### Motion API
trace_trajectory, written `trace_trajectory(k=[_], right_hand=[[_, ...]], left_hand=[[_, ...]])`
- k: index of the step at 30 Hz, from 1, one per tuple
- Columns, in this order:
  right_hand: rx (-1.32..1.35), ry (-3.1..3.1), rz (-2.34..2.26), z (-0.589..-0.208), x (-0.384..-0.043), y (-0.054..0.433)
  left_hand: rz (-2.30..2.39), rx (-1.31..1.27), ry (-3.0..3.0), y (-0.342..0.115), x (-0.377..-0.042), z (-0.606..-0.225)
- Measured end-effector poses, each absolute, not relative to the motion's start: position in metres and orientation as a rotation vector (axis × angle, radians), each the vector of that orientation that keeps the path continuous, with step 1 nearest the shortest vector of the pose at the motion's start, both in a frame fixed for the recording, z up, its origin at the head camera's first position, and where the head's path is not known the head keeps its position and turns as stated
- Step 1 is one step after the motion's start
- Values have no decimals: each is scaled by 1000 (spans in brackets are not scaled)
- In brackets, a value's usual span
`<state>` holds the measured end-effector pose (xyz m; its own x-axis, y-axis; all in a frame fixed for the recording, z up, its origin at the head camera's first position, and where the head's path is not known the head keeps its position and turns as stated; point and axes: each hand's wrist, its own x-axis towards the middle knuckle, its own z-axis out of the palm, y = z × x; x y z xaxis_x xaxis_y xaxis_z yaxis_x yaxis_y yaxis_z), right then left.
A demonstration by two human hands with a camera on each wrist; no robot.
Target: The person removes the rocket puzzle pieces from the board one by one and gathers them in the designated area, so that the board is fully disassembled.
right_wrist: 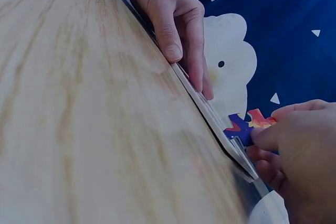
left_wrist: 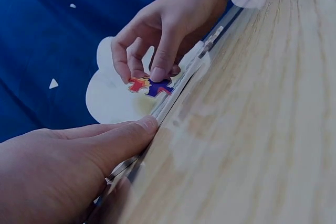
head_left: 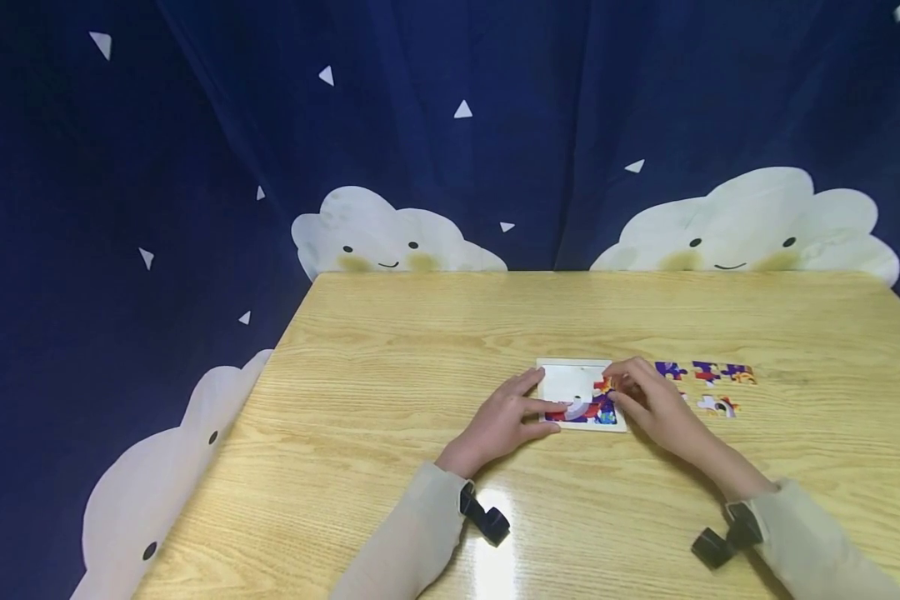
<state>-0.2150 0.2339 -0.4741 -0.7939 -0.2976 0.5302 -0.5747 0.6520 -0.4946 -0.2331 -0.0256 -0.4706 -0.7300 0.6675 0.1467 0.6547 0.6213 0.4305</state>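
A small jigsaw tray (head_left: 570,381) with a pale rim lies on the wooden table, its bottom row filled with purple, red and white pieces. My left hand (head_left: 504,419) rests along the tray's left side, fingers extended over the rim and the lower pieces. In the left wrist view its thumb (left_wrist: 147,124) presses the near edge. At the tray's right side my right hand (head_left: 663,412) pinches a purple, red and yellow puzzle piece (left_wrist: 160,87). That piece sits tilted above the tray surface; whether its lower edge touches the neighbouring pieces I cannot tell.
To the right of the tray lie several loose puzzle pieces (head_left: 707,372) in two rows, the lower one including a white piece (head_left: 720,406) and partly hidden by my right hand. A dark blue curtain (head_left: 420,125) with clouds hangs behind the table (head_left: 330,400).
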Motion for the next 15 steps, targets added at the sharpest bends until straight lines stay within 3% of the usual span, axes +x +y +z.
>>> trace_trajectory(k=[15], right_hand=[[596, -2447, 1205, -469, -213, 235]], left_hand=[[726, 1166, 2816, -26, -233, -470]])
